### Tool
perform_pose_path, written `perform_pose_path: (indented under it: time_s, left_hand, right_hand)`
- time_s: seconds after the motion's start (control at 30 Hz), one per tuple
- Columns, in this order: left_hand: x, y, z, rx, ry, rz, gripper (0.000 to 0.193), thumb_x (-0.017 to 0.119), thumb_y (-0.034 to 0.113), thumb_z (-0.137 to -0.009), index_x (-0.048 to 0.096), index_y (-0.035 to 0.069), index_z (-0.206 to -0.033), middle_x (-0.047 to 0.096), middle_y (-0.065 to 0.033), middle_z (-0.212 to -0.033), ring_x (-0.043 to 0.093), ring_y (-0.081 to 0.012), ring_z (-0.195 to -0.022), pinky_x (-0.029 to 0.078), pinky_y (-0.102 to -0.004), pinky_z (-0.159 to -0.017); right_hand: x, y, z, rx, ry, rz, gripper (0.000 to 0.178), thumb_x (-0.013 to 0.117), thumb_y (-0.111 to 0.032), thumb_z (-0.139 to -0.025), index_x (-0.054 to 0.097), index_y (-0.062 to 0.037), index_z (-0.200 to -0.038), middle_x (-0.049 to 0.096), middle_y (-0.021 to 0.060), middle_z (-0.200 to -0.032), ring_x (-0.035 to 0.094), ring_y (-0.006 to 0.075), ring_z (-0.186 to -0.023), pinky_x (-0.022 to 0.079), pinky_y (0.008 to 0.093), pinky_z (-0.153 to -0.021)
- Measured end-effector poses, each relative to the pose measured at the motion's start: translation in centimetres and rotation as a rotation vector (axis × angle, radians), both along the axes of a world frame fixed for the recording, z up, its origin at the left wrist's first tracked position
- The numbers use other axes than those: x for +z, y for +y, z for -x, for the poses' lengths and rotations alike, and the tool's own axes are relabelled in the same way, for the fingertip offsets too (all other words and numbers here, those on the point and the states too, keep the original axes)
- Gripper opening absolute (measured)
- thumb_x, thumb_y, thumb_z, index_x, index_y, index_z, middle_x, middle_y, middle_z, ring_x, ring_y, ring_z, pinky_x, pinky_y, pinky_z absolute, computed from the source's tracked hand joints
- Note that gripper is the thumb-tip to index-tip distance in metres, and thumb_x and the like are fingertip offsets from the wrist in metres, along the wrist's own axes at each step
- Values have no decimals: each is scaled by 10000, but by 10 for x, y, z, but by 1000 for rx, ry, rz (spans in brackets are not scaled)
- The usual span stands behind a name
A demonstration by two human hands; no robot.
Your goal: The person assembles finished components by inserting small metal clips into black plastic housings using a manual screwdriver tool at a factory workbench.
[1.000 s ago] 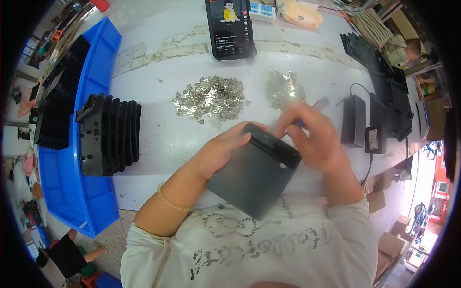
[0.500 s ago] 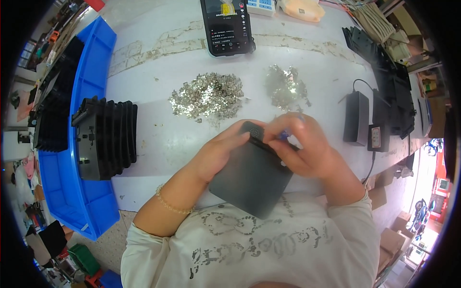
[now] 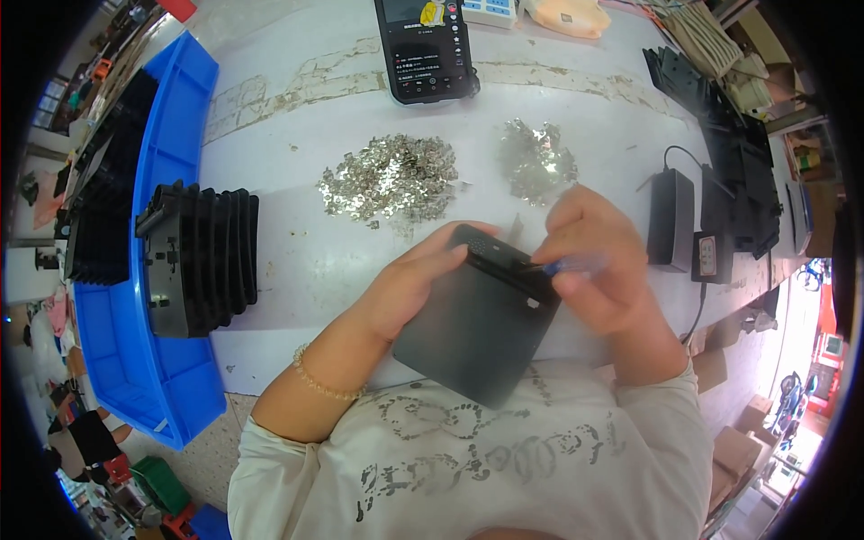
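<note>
A flat black plastic panel [image 3: 472, 337] with a perforated patch near its far corner is tilted in front of my chest. My left hand [image 3: 405, 292] is closed on its far left edge, thumb on top. My right hand [image 3: 601, 261] pinches a slim tool with a blue handle [image 3: 560, 267]; its dark tip reaches the slot along the panel's far edge. Blur hides the tool's exact kind. Beyond my hands lie a large heap of small silver metal pieces [image 3: 391, 180] and a smaller shiny heap [image 3: 537, 162].
At the left, a stack of black panels [image 3: 198, 261] stands beside a blue plastic crate [image 3: 112, 360] holding more black parts. A phone [image 3: 427, 54] is propped at the back. To the right are a black power adapter [image 3: 670, 220] with a cable and more black panels [image 3: 742, 171].
My right hand has drawn back to the right from the panel's far edge, uncovering the slot and the blue-handled tool. My left hand and the panel stay nearly where they were.
</note>
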State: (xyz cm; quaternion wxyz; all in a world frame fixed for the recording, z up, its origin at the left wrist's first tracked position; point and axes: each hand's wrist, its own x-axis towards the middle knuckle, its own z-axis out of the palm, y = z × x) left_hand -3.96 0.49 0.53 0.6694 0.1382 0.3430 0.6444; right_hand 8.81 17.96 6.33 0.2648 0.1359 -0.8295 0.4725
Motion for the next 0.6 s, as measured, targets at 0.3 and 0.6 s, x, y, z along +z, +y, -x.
perform_pose_path:
  time_s: [0.3,0.6]
  left_hand:
    - [0,0,0,1,-12,3,361,389,165,-958,409,17,-1286,541,-93,-1165,521,-158,-1074,409,-284,-933]
    - [-4,0,1,-1,-42,-3,369,384,161,-954,404,17,-1293,541,-100,-1169,526,-172,-1075,412,-295,-936]
  right_hand:
    - [-9,-1,1,-7,68,-40,146,667,-17,-680,587,-38,-800,561,59,-654,508,226,-531,348,316,-494]
    - [-3,-5,3,30,26,-175,143,627,-12,-635,561,-63,-750,557,41,-683,504,221,-545,346,326,-483]
